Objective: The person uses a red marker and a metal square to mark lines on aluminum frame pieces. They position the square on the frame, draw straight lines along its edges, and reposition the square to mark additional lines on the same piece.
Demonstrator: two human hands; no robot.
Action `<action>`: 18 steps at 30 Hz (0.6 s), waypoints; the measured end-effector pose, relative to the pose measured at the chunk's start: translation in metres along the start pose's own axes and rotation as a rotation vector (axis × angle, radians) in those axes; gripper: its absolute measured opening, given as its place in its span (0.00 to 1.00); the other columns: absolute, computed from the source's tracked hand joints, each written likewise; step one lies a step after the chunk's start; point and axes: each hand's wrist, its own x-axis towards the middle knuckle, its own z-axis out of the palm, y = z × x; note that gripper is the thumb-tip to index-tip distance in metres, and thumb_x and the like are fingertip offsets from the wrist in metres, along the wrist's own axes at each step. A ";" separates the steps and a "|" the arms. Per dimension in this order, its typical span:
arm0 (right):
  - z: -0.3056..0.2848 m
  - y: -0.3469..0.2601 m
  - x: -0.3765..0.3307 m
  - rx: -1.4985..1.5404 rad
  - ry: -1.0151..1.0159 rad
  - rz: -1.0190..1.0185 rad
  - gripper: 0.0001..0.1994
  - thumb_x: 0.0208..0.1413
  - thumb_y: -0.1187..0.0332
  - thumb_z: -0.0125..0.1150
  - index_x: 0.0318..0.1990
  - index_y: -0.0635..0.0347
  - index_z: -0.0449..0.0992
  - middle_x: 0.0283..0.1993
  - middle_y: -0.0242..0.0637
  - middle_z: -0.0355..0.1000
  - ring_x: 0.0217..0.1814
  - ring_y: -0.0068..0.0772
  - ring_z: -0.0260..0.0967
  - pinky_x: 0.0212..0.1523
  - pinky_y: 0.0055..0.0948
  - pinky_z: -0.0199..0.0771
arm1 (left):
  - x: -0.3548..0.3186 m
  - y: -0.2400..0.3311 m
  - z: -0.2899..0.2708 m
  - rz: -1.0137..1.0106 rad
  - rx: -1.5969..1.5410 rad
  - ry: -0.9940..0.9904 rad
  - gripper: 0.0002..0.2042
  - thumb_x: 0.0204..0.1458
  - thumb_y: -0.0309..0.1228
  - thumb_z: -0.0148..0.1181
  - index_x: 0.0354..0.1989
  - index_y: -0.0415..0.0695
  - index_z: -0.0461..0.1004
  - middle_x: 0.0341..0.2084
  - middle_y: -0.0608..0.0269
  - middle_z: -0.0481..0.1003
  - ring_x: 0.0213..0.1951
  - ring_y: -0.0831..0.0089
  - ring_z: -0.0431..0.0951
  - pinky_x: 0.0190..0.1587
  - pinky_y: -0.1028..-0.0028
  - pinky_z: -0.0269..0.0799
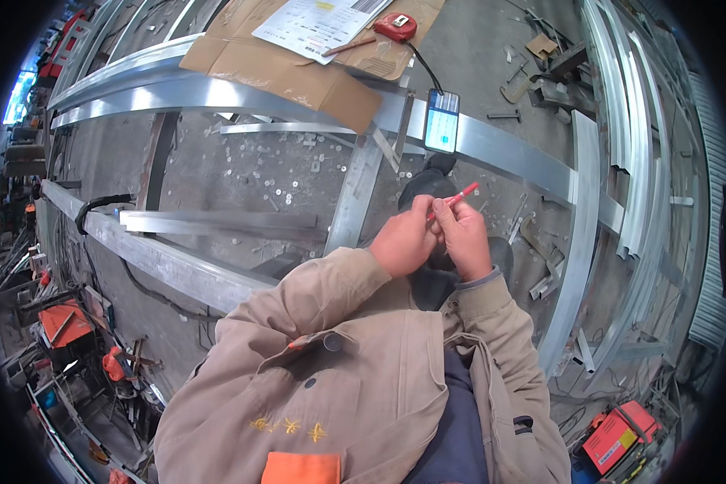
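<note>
My left hand and my right hand meet in front of my body, over a dark-clad leg. A slim red pencil sticks up and to the right from between them. My right thumb and fingers pinch it along its length. The fingers of my left hand are closed at its lower end, where my grip partly hides it. Just beyond my hands, a phone with a lit screen lies on a metal beam.
Cardboard on the beams carries a printed sheet, a red tape measure and a brownish-red pencil. Long metal profiles stand at right. Small metal discs litter the floor. A clamp lies at right.
</note>
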 end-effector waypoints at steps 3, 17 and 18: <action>-0.008 -0.001 0.007 0.058 0.127 -0.022 0.22 0.74 0.51 0.71 0.57 0.62 0.79 0.36 0.28 0.80 0.31 0.13 0.71 0.31 0.19 0.71 | 0.026 -0.019 0.000 -0.101 -0.046 0.056 0.16 0.73 0.35 0.55 0.59 0.36 0.65 0.34 0.34 0.83 0.41 0.29 0.84 0.44 0.39 0.77; -0.065 0.040 -0.011 0.070 0.114 0.088 0.22 0.76 0.47 0.66 0.56 0.60 0.80 0.40 0.31 0.81 0.35 0.15 0.72 0.38 0.20 0.73 | 0.206 -0.070 -0.007 -0.310 0.631 0.169 0.27 0.68 0.50 0.52 0.35 0.39 0.89 0.37 0.40 0.87 0.40 0.39 0.89 0.47 0.44 0.83; -0.068 0.037 -0.011 0.066 0.118 0.081 0.21 0.77 0.48 0.66 0.55 0.60 0.80 0.40 0.31 0.81 0.35 0.14 0.72 0.38 0.20 0.73 | 0.211 -0.066 -0.009 -0.314 0.646 0.170 0.27 0.67 0.50 0.52 0.36 0.39 0.89 0.37 0.40 0.87 0.40 0.40 0.89 0.47 0.44 0.83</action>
